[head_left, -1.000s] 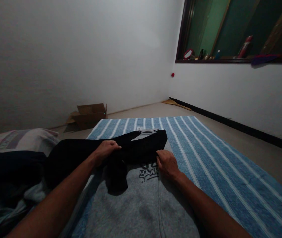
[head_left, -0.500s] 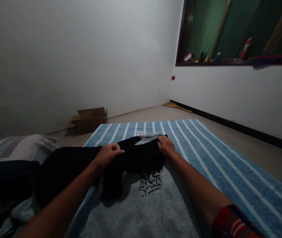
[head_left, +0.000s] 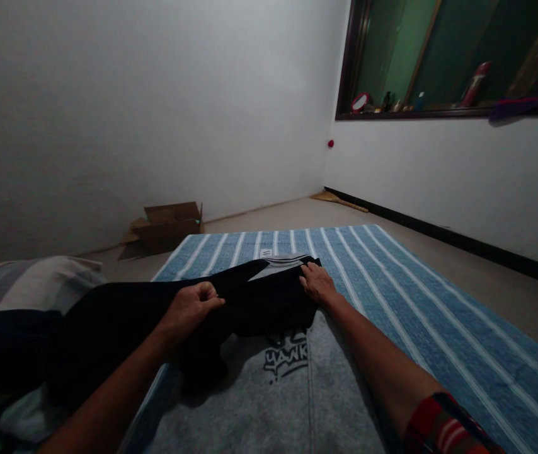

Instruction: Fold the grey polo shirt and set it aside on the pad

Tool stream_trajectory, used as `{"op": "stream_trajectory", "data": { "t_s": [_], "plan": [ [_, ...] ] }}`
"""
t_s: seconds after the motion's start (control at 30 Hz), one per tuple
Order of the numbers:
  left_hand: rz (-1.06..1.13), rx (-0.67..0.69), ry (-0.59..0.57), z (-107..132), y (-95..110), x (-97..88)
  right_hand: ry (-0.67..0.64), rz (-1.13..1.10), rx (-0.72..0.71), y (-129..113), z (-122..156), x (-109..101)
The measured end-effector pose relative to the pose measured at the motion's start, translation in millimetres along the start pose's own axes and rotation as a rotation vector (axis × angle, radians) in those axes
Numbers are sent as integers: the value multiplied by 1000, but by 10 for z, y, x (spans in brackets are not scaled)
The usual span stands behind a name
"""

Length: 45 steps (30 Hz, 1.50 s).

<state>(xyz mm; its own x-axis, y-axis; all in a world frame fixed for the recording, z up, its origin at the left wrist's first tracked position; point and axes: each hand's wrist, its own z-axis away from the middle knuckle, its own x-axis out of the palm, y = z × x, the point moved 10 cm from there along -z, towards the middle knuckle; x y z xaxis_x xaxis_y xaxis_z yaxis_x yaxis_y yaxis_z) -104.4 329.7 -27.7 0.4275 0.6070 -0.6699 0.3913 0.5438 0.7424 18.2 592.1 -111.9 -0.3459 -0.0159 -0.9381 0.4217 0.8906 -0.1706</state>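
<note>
A black garment (head_left: 259,299) lies across a grey sweatshirt with dark lettering (head_left: 288,391) on a blue striped mat (head_left: 392,296). My left hand (head_left: 191,308) is closed, pinching the black cloth near its middle and lifting it a little. My right hand (head_left: 317,282) grips the garment's far right corner, beside a light grey collar with a label (head_left: 278,261). A dark part of the black cloth hangs down below my left hand.
An open cardboard box (head_left: 167,224) stands by the far wall. A pillow and dark bedding (head_left: 18,296) lie to the left. On the right a window ledge (head_left: 439,110) holds bottles and small items. A broom (head_left: 337,200) lies in the far corner.
My right hand moved from the near edge of the black garment up to its far right corner. My left hand pulled the cloth slightly left and toward me.
</note>
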Motion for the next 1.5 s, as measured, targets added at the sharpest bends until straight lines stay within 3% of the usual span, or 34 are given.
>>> {"op": "stream_trajectory", "data": {
  "t_s": [0.2, 0.43, 0.57, 0.73, 0.97, 1.23, 1.33, 1.5],
  "plan": [
    [46, -42, -152, 49, -79, 90, 43, -32, 107, 103, 10, -83],
    [-7, 104, -255, 318, 201, 236, -4, -81, 352, 626, -134, -81],
    [-61, 138, -349, 571, 278, 428, -124, -138, 315, 764, -320, -55],
    [-144, 186, -389, 790, 312, 564, -316, -200, 194, 673, -508, -14],
    [-106, 175, -355, 759, 309, 517, -543, -161, 99, 506, -565, 156],
    [-64, 147, -261, 630, 375, 327, -624, 29, 66, 443, -615, 180],
    [-52, 169, -189, 529, 449, 234, -634, 90, 96, 493, -640, 172],
    [-105, 211, 25, 248, 573, -56, -581, 146, 166, 694, -669, 101]
  ]
}}
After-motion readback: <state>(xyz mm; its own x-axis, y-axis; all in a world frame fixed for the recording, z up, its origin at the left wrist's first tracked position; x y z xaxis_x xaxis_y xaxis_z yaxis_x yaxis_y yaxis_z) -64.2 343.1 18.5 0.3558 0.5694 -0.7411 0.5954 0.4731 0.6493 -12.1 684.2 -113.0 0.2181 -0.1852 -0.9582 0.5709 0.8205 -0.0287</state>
